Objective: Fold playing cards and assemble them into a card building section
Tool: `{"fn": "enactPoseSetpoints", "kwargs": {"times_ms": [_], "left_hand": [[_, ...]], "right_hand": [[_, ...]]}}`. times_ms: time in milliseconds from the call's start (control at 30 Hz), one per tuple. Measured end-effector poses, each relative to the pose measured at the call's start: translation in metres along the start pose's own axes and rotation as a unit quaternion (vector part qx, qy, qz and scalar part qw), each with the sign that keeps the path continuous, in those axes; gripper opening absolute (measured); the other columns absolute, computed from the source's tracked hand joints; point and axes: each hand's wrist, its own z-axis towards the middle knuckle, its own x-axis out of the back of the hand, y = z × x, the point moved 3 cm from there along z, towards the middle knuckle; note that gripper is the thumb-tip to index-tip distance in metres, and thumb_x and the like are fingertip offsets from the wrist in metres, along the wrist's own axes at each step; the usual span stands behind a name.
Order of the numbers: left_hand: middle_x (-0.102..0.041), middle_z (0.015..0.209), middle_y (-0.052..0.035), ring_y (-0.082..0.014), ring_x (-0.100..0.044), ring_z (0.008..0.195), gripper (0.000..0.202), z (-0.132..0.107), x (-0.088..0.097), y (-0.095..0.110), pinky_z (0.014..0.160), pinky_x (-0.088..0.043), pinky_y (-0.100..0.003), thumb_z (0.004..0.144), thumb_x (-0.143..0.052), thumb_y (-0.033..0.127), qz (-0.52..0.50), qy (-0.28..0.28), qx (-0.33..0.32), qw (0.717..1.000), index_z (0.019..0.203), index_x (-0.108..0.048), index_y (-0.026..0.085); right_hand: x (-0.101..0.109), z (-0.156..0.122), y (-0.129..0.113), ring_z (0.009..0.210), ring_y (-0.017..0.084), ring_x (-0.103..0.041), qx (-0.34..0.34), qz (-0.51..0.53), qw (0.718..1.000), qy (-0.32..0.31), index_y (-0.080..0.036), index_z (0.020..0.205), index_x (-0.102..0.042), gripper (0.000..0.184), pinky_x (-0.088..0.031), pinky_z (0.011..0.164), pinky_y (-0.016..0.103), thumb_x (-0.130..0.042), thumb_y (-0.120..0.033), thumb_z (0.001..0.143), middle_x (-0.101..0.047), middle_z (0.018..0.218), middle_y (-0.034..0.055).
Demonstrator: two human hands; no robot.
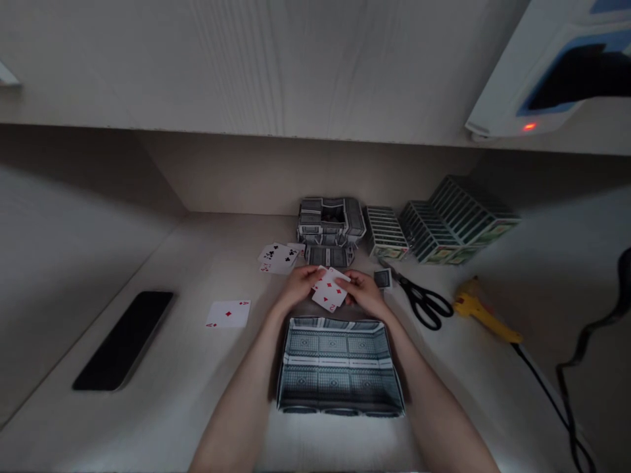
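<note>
Both hands meet just beyond a shallow open tray made of playing cards [339, 365] that lies face-down-patterned in front of me. My left hand [298, 286] and my right hand [365, 293] each pinch an edge of a few red-pip playing cards [329, 290], held face up between them. A small card structure [329, 230] with walls and an open top stands right behind the hands. A few loose face-up cards [279, 257] lie to its left, and a single ace of diamonds [228, 314] rests further left on the desk.
Rows of card blocks [444, 230] stand at the back right. Black scissors [424, 302], a yellow glue gun [480, 312] with its cable and a small card piece [382, 279] lie to the right. A dark phone [124, 338] lies at the left. A shelf hangs overhead.
</note>
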Motion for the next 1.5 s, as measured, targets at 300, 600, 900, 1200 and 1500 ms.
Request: {"fn": "enactPoseSetpoints", "kwargs": {"times_ms": [300, 600, 900, 1200, 1500], "left_hand": [[-0.065, 0.071, -0.0025, -0.0136, -0.058, 0.062, 0.035, 0.001, 0.003, -0.001, 0.056, -0.045, -0.023, 0.062, -0.064, 0.044, 0.006, 0.025, 0.020, 0.999, 0.077, -0.064, 0.013], [-0.067, 0.074, -0.0028, -0.0124, -0.058, 0.062, 0.033, 0.000, 0.006, -0.001, 0.058, -0.046, -0.023, 0.061, -0.068, 0.037, -0.019, -0.005, 0.042, 0.999, 0.082, -0.066, 0.013], [-0.068, 0.079, -0.0029, -0.0115, -0.059, 0.063, 0.032, 0.000, 0.008, -0.002, 0.062, -0.048, -0.025, 0.055, -0.072, 0.032, -0.053, -0.025, 0.068, 0.996, 0.081, -0.065, 0.014], [-0.068, 0.077, -0.0051, -0.0145, -0.061, 0.065, 0.033, 0.000, 0.013, -0.003, 0.063, -0.051, -0.029, 0.059, -0.070, 0.038, -0.051, -0.009, 0.085, 0.995, 0.082, -0.066, 0.014], [-0.068, 0.073, -0.0040, -0.0138, -0.060, 0.062, 0.031, 0.002, 0.014, -0.004, 0.061, -0.050, -0.028, 0.059, -0.070, 0.037, -0.043, 0.000, 0.081, 0.996, 0.078, -0.067, 0.014]], "right_hand": [[-0.004, -0.002, -0.004, 0.054, 0.018, -0.062, -0.019, 0.088, 0.996, 0.015, -0.021, 0.083, -0.050, 0.038, -0.052, 0.051, 0.032, -0.065, -0.048, 0.061, -0.065, 0.065, 0.0001], [0.001, 0.003, 0.002, 0.061, 0.015, -0.060, 0.029, 0.055, 0.997, 0.042, -0.018, 0.079, -0.056, 0.032, -0.048, 0.059, 0.026, -0.066, -0.044, 0.062, -0.066, 0.069, -0.0001], [0.000, 0.001, -0.002, 0.066, 0.017, -0.062, 0.019, 0.071, 0.997, 0.022, -0.018, 0.083, -0.057, 0.035, -0.049, 0.063, 0.029, -0.067, -0.043, 0.061, -0.068, 0.076, 0.0025], [0.001, 0.001, 0.002, 0.063, 0.018, -0.063, 0.005, 0.068, 0.996, 0.049, -0.018, 0.079, -0.060, 0.035, -0.050, 0.061, 0.030, -0.069, -0.045, 0.058, -0.068, 0.070, 0.0024], [0.001, 0.002, 0.001, 0.063, 0.017, -0.063, 0.002, 0.062, 0.997, 0.040, -0.017, 0.080, -0.064, 0.033, -0.050, 0.063, 0.030, -0.068, -0.043, 0.059, -0.069, 0.071, 0.0024]]}}
